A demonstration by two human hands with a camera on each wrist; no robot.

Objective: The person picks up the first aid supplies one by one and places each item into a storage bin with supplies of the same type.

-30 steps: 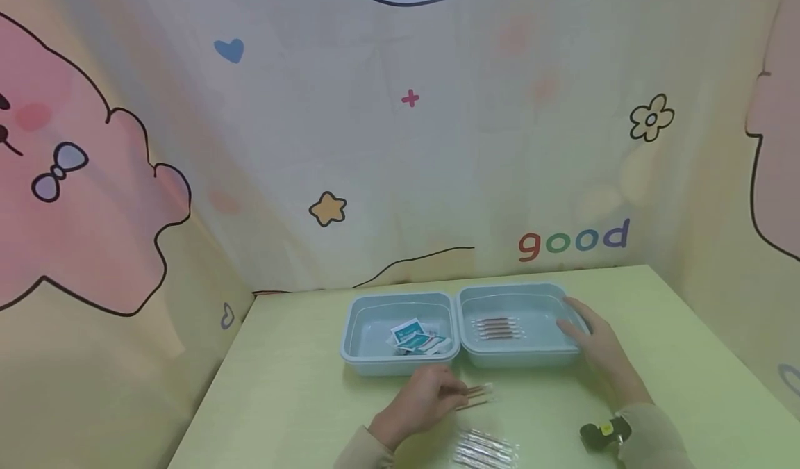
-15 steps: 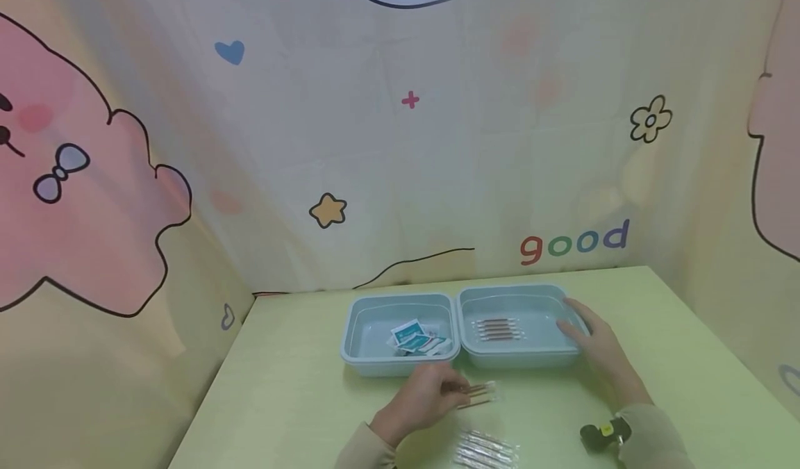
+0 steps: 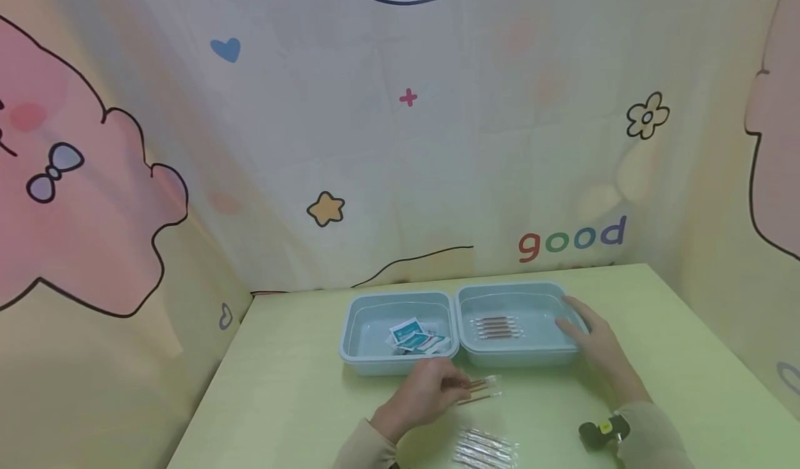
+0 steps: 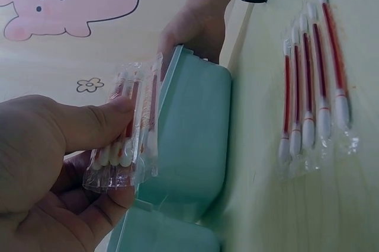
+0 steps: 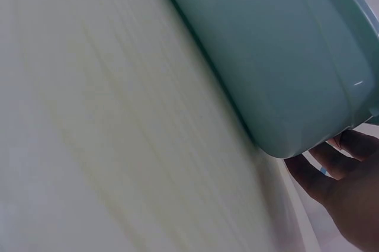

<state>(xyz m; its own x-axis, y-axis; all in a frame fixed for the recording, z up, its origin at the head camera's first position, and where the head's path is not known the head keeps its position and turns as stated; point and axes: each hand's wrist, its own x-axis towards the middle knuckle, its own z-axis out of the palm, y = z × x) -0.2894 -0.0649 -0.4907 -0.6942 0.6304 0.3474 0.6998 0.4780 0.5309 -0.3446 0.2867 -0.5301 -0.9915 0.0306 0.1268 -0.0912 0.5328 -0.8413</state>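
Observation:
My left hand (image 3: pixel 419 396) pinches a clear packet of cotton swabs (image 4: pixel 142 136) between thumb and fingers, in front of the two light-blue tubs. The swabs have reddish-brown shafts and white tips. My right hand (image 3: pixel 596 337) grips the right end of the right-hand tub (image 3: pixel 525 359), its thumb over the rim and the fingers against the outer wall. Inside that tub lies another row of swabs (image 3: pixel 498 327). A further swab packet (image 4: pixel 311 80) lies flat on the table, below my left hand in the head view.
The left-hand tub (image 3: pixel 390 368) stands beside the right one and holds several small white-and-teal sachets (image 3: pixel 412 337). A black device with a yellow label (image 3: pixel 603 430) is at my right wrist. A patterned curtain (image 3: pixel 387 142) hangs behind the table (image 3: pixel 281 385).
My left hand has shifted slightly up and to the right with the swab packet. My right hand stays on the tub, and the things inside both tubs have not moved.

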